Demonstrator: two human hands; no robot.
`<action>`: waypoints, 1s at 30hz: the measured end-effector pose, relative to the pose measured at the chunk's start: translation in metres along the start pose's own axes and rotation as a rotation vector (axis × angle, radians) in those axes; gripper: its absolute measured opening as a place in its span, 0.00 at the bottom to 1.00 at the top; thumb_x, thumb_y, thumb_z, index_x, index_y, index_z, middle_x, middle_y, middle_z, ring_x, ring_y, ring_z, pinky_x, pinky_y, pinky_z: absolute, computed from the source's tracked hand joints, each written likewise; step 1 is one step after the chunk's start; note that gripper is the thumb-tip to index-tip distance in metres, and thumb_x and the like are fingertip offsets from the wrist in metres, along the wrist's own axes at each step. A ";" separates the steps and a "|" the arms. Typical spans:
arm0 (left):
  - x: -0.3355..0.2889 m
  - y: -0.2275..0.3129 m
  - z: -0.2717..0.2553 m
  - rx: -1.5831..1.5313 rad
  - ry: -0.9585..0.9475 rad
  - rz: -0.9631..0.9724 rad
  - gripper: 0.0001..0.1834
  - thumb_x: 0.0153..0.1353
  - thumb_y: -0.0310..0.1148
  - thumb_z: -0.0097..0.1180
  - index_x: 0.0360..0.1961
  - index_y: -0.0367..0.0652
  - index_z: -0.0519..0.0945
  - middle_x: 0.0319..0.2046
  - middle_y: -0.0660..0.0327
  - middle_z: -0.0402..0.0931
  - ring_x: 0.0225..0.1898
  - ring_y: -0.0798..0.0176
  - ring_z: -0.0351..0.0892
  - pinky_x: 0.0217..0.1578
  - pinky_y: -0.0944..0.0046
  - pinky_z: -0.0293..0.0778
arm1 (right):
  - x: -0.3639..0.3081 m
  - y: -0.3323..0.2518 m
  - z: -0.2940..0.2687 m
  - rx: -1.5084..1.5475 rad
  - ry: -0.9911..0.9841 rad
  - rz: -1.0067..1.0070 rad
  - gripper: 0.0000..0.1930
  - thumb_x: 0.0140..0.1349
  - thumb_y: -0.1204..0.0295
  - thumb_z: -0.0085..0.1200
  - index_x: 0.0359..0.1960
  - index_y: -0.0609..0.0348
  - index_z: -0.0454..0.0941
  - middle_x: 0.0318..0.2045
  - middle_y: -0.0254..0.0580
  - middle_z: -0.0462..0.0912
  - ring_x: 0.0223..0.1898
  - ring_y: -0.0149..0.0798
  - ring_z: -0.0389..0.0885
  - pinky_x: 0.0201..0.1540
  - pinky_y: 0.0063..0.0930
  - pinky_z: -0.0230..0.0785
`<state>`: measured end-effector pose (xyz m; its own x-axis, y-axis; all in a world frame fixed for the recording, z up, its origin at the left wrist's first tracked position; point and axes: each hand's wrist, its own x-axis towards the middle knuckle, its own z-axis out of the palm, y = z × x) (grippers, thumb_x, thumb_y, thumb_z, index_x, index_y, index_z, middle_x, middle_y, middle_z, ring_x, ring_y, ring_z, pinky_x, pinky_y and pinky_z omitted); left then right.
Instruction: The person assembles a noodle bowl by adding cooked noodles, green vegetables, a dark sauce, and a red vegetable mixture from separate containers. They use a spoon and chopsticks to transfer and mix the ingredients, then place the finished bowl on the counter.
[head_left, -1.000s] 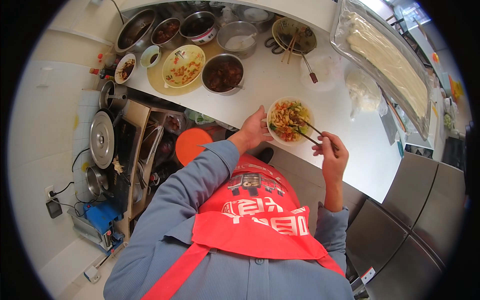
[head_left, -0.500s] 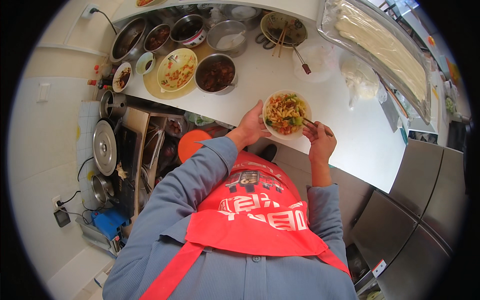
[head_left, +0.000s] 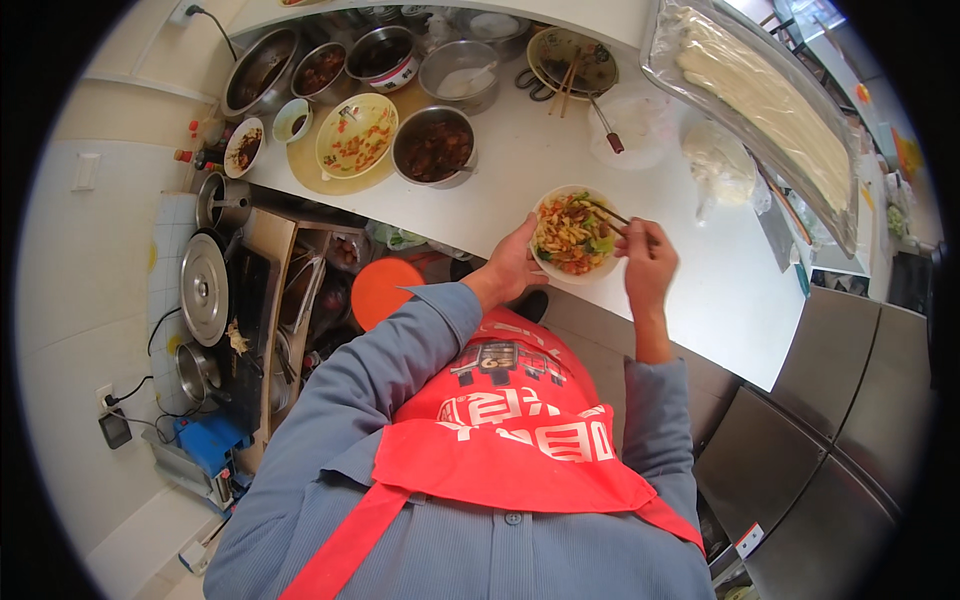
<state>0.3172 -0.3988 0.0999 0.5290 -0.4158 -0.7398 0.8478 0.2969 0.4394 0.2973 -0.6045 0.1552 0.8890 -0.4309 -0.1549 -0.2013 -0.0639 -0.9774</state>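
Observation:
A white bowl filled with pale noodle-like pieces, diced orange-red bits and green leaves is at the front edge of the white counter. My left hand grips its left rim, fingers partly hidden beneath it. My right hand is closed on a pair of dark chopsticks, whose tips reach into the food from the upper right. A metal pot of dark braised food stands to the left of the bowl, apart from both hands.
Along the counter's back left are metal pots, a yellow plate with diced scraps and a small white dish. A strainer pan lies farther back. A plastic-covered dough tray and a plastic bag are right. A steel fridge stands lower right.
My right hand has moved up and right, and the chopsticks now enter the food from above rather than from its lower right side. The left hand still holds the bowl.

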 end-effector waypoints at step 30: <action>-0.009 0.028 0.016 0.041 -0.041 0.124 0.38 0.74 0.65 0.34 0.69 0.44 0.64 0.66 0.54 0.67 0.67 0.52 0.65 0.66 0.37 0.60 | -0.020 0.023 0.000 0.298 -0.004 0.122 0.11 0.73 0.73 0.52 0.41 0.73 0.78 0.33 0.53 0.85 0.28 0.40 0.85 0.31 0.30 0.82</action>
<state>0.3363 -0.4005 0.1271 0.6305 -0.4133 -0.6570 0.7759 0.3130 0.5478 0.2750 -0.5974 0.1360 0.8675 -0.4151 -0.2740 -0.1783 0.2547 -0.9504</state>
